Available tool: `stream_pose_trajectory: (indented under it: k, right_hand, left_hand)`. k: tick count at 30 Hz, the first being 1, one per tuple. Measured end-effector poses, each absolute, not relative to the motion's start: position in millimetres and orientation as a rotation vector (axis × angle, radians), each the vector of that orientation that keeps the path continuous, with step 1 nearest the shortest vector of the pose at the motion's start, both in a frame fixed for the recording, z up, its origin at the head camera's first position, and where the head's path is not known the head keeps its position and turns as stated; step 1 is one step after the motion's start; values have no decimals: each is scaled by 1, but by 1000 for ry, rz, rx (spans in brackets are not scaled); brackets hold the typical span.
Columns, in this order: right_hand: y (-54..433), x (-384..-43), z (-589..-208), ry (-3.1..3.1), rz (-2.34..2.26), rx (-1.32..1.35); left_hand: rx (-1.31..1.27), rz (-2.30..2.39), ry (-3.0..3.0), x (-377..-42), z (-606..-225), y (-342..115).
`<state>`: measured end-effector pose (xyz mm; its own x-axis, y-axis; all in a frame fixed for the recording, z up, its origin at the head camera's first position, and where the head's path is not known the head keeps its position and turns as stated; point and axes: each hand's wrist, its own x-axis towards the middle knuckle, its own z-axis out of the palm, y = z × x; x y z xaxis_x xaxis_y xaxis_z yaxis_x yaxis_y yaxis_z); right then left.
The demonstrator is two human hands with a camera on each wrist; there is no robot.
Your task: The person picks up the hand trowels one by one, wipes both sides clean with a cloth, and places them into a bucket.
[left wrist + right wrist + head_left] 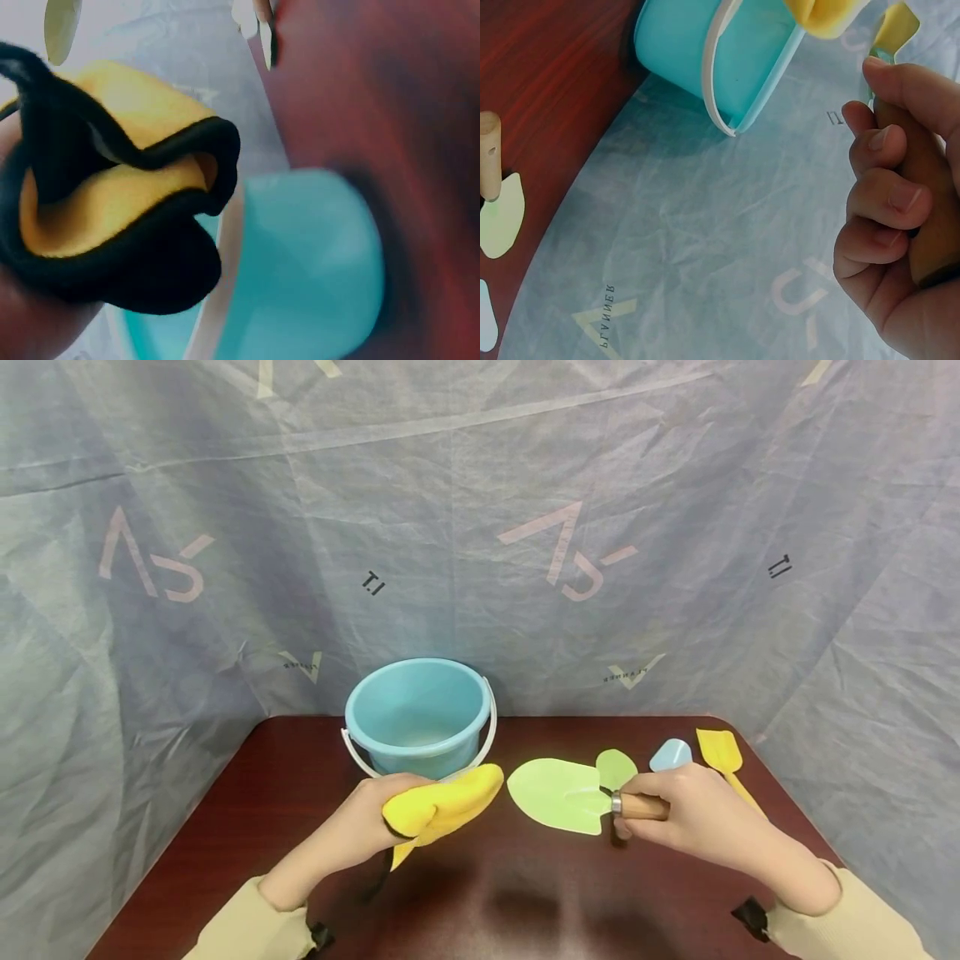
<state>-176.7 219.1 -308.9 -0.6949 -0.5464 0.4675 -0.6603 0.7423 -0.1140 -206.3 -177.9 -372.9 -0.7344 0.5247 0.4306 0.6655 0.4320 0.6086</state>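
My left hand [352, 822] grips a folded yellow cloth [453, 802], held in front of the blue bucket [435, 767]. In the left wrist view the cloth's thick black edging [172, 161] curls round in loose folds. To the right, the fingers of my right hand [697, 818] are curled round the wooden handle [922, 169] of a garden trowel. Its light green blade [558, 795] points left toward the cloth and is held up off the table. The bucket stands upright with its white carrying handle [491, 722] lowered at the front.
Beyond my right hand lie a second green tool [502, 217] with a wooden handle, a light blue piece [670, 754] partly hidden, and a yellow toy shovel [720, 750]. The dark red table [247, 818] ends at a hanging grey cloth backdrop [450, 527] behind the bucket.
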Motion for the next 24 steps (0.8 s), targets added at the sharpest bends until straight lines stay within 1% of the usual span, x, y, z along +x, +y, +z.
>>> stream_pose_trajectory:
  k: [5, 11, 13, 18, 24]
  right_hand:
    - [216, -178, -307, -2483, 441, 954]
    - [211, -181, -305, -2445, 505, 989]
    - [209, -183, -305, -2430, 509, 1002]
    - [207, -185, -306, -2417, 505, 998]
    - [204, -189, -309, -2392, 516, 1020]
  left_hand:
    - [-865, -1561, -2573, -208, -379, -169]
    - [-546, -2401, -2461, -207, -380, -154]
    - [-480, -2609, -2372, -208, -381, -150]
    - [-506, -2917, -2189, -210, -383, -140]
    - [-563, -3101, -2059, -209, -384, -122]
